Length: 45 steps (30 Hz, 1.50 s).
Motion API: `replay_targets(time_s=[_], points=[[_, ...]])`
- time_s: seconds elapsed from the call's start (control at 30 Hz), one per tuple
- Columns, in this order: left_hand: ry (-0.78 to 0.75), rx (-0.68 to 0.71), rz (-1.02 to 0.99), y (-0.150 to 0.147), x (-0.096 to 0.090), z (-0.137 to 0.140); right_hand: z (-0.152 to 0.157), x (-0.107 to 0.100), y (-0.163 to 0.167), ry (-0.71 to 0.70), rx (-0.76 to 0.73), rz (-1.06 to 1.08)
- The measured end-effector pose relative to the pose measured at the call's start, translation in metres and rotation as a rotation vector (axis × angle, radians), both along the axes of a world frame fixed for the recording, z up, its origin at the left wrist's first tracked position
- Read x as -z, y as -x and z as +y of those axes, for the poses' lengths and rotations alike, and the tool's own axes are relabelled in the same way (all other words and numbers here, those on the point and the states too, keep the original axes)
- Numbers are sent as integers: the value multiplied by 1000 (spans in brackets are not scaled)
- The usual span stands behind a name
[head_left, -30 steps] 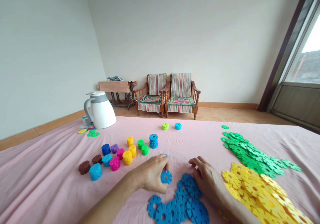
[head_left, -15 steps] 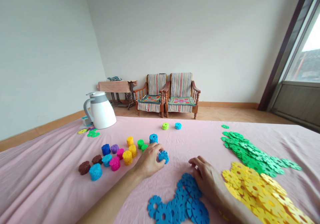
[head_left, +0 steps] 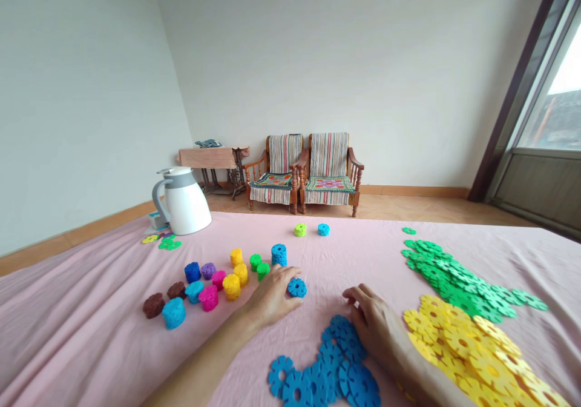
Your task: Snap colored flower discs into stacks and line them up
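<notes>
My left hand (head_left: 272,295) is around a short stack of blue snowflake discs (head_left: 297,287) that lies flat on the pink cloth. Its thumb and fingers are apart, with a slight gap showing on either side of the stack. Just behind that hand stands a taller blue stack (head_left: 279,254). My right hand (head_left: 374,319) rests at the edge of a loose pile of blue discs (head_left: 329,367), fingers loosely bent and apart, holding nothing that I can see.
Several small coloured stacks, including a pink one (head_left: 209,298), stand to the left. Loose green discs (head_left: 454,277) and yellow discs (head_left: 476,346) spread at the right. A white jug (head_left: 186,204) stands back left; a lime stack (head_left: 300,230) sits near the far edge.
The blue stack, tilted between my left fingers before, now lies flat on the cloth. My left thumb and fingers have spread from it. My right hand has not visibly moved.
</notes>
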<state>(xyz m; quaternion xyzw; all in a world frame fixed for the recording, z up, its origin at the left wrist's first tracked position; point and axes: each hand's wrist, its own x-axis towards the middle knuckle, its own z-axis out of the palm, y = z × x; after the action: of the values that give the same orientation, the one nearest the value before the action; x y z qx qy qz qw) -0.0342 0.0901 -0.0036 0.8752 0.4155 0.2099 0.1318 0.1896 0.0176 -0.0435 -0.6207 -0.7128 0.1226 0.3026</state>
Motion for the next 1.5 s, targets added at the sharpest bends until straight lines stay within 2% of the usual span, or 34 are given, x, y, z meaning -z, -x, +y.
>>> replay_targets(time_s=[0.3, 0.7, 1.0, 1.17, 1.5], points=[[56, -9, -33, -1, 6, 1, 0, -1, 0, 22, -1, 26], [29, 16, -36, -1, 6, 1, 0, 1, 0, 6, -3, 9], [47, 12, -62, 1, -1, -1, 1, 1, -1, 16, 0, 14], [65, -52, -7, 7, -6, -3, -1, -2, 0, 35, -13, -5], [19, -71, 71, 7, -3, -5, -2, -3, 2, 26, 1, -6]])
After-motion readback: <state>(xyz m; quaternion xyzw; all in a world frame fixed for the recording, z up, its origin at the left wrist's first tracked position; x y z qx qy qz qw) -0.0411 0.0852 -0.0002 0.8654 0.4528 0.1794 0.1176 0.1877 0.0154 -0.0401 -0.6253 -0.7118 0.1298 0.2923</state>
